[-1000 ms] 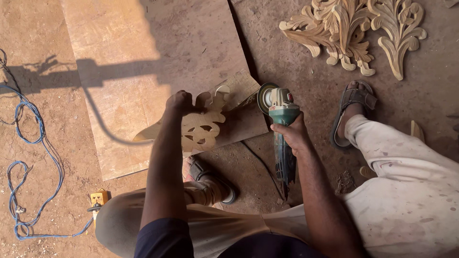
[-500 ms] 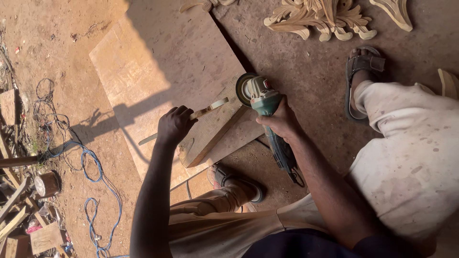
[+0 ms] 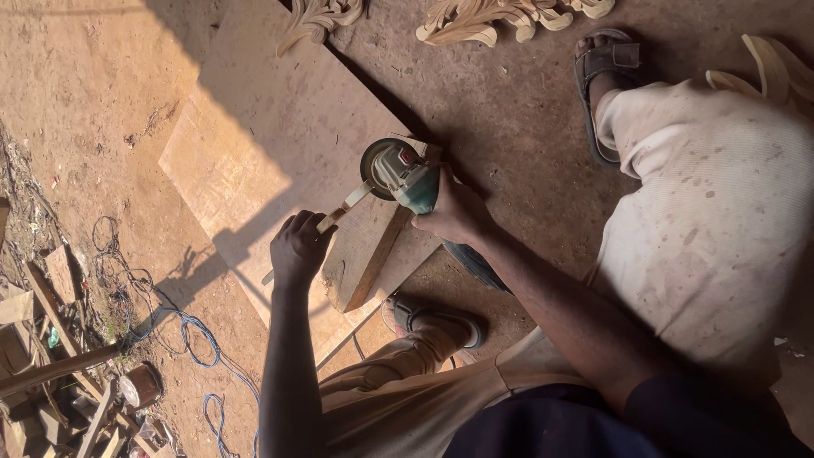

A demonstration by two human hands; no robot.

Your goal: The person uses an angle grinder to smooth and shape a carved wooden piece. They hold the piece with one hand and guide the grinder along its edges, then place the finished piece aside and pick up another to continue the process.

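Tilting since a second ago from flat to nearly edge-on, the carved wood piece (image 3: 335, 218) is pinched in the closed left hand (image 3: 298, 248), while the right hand (image 3: 456, 212), wrapped shut around the green angle grinder (image 3: 405, 180), holds its disc against the piece's far end just beside the wooden block (image 3: 366, 254).

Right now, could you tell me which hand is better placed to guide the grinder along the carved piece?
Right. The right hand already grips the green angle grinder, while the left hand is busy steadying the thin carved wood piece.
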